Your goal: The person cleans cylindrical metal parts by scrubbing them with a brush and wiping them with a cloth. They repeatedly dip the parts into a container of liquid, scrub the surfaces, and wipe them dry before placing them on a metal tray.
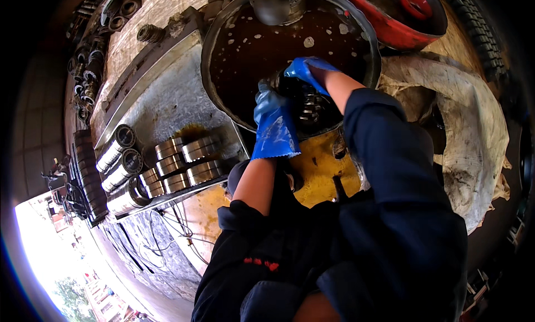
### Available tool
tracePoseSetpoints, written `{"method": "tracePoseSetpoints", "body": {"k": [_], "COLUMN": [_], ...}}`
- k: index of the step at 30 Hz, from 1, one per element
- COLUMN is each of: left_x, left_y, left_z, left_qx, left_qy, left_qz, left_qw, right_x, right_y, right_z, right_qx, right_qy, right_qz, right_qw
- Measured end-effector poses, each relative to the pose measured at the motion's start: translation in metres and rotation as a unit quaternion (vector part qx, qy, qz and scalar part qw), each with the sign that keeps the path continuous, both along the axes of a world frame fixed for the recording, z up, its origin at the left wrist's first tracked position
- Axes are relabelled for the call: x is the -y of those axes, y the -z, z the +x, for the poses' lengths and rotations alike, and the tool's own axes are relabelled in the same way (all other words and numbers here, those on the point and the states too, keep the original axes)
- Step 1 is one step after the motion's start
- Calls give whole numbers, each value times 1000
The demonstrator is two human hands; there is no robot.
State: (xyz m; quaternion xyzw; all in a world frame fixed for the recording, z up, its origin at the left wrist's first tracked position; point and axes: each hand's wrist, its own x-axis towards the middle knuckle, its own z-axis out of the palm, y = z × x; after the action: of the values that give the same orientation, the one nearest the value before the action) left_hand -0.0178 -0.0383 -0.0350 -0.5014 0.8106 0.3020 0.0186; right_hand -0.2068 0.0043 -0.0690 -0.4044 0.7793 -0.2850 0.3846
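Note:
Both my hands wear blue rubber gloves and work over a round metal tub [207, 76] of dark brown liquid. My left hand [268, 107] is at the near rim, fingers curled round the left side of a dark, wet bearing [274, 80]. From the right, my right hand [310, 72] closes on the same bearing, its fingers bent down over the edge. The gloves and shadow hide much of this part. Just below my right hand, a stack of shiny bearings [310, 107] shows at the near side of the tub.
Left of the tub, a metal table [167, 93] holds several clean bearings [177, 165], some lying in rows on their sides. A large blurred bearing [276, 5] sits at the tub's far rim. A red basin [390, 23] and a pale sack [468, 121] are on the right.

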Motion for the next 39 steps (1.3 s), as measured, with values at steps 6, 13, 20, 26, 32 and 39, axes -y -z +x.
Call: {"method": "tracePoseSetpoints", "body": {"k": [6, 13, 20, 26, 32, 39], "left_x": [11, 15, 18, 18, 18, 21], "left_y": [0, 2, -1, 2, 6, 2], "left_z": [11, 2, 5, 0, -5, -10], "left_qx": [19, 32, 43, 51, 55, 65], "left_qy": [-5, 7, -6, -3, -7, -14], "left_qz": [4, 23, 29, 31, 44, 55], "left_qw": [1000, 999, 999, 998, 998, 996], "right_x": [-17, -53, 1, -20, -49, 6], "right_y": [-12, 6, -43, 5, 2, -40], "right_z": [42, 73, 27, 49, 70, 13], "right_qx": [71, 63, 73, 115, 24, 61], "right_qy": [26, 169, -40, 127, 182, -109], "right_qz": [-50, -143, 42, -52, -65, 35], "right_qw": [996, 973, 996, 984, 981, 992]}}
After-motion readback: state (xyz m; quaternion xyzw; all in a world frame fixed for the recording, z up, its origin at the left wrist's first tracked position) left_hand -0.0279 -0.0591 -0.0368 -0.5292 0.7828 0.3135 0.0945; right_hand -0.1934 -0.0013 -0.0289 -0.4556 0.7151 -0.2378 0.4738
